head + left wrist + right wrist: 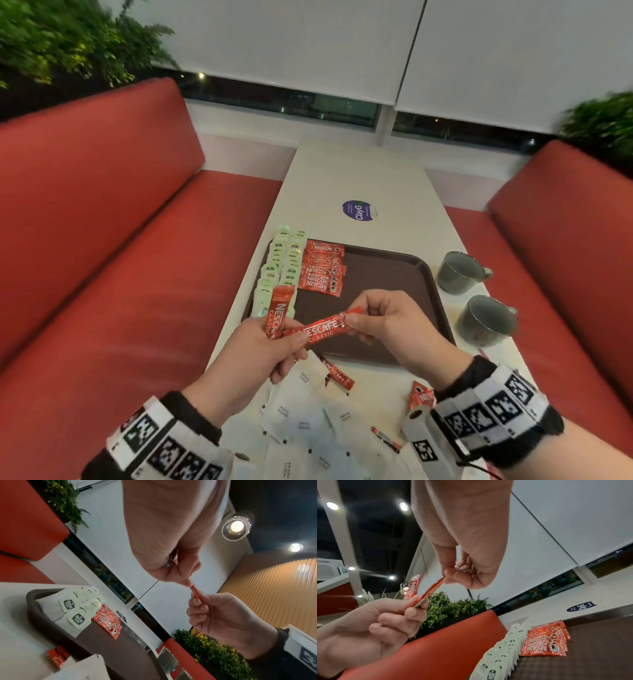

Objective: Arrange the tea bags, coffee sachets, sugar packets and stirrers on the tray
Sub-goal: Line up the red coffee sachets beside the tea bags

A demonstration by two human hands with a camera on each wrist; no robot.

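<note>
A brown tray holds two rows of pale green tea bags along its left side, and beside them an overlapping row of red coffee sachets. Above the tray's near edge, my left hand grips two red sachets. One sachet stands upright. The other sachet lies level, and my right hand pinches its far end. In the right wrist view that shared sachet spans from the right hand down to the left hand's fingers.
White sugar packets lie scattered on the white table in front of the tray, with loose red sachets among them. Two grey cups stand right of the tray. Red bench seats flank the table.
</note>
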